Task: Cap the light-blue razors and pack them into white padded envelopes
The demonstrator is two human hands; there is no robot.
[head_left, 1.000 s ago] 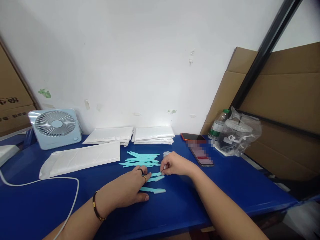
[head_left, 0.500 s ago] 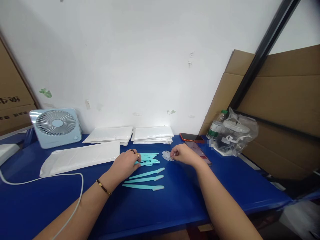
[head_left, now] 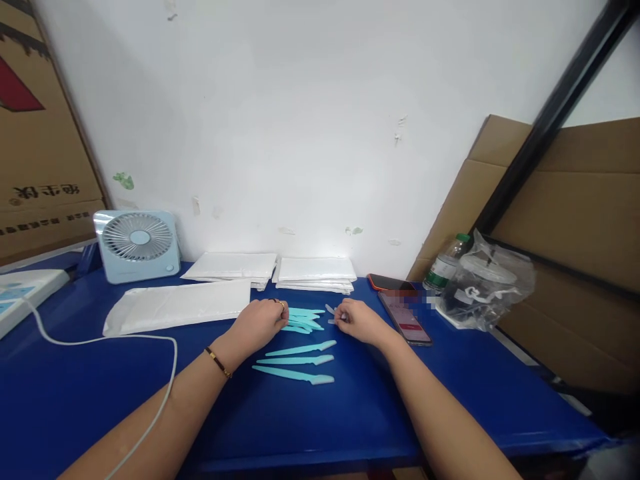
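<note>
My left hand (head_left: 261, 325) is closed at the left end of a pile of teal eyebrow razors (head_left: 306, 320), its fingertips pinching at their handles. To the right, my right hand (head_left: 359, 321) is closed, thumb and fingers together on the small translucent blade caps (head_left: 330, 312). Most of those caps are hidden behind the fingers. Nearer to me lie three separate razors, a top one (head_left: 301, 349), a middle one (head_left: 295, 361) and a bottom one (head_left: 293, 375), side by side with whitish caps over their blade ends.
White packets are stacked in a left pile (head_left: 230, 267) and a right pile (head_left: 316, 270) by the wall. A long white packet (head_left: 180, 307), a blue fan (head_left: 137, 247) and a white cable (head_left: 173, 360) lie left. Phones (head_left: 407, 327), a bottle (head_left: 447, 263) and a bagged cup (head_left: 483, 290) stand right.
The head view has shifted slightly. My right hand has moved in over the caps and covers more of them. My left hand stays at the razor pile, its fingers drawn more together.
</note>
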